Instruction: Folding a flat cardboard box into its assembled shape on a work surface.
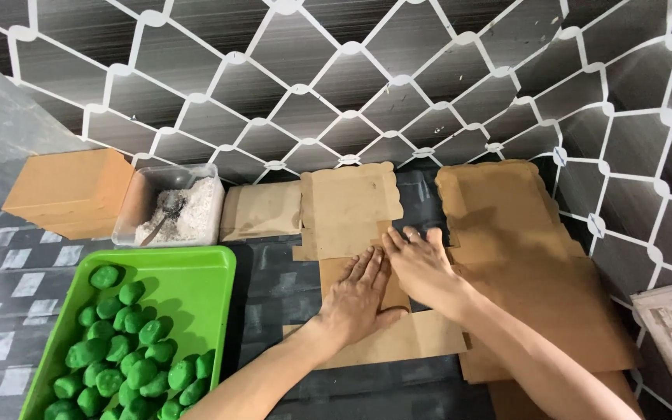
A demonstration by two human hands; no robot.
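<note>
Head view, centre of frame: left hand (361, 294) and right hand (421, 266) flat, fingers spread, pressing an unfolded brown cardboard box blank (349, 208) on the dark patterned table (278, 288). Lower left: bright green plastic tray (196, 272) of green dough balls (130, 350).

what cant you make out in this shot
Head view only:
- Middle of the flat box blank: covered by the left hand and right hand.
- Green tray and its green balls: cut off by the bottom-left edge, so no count.
- Thing stuck in the white powder of the clear tub: too small to identify.
- Cardboard stack: lower part hidden by the right forearm and cut off by the bottom edge.
</note>
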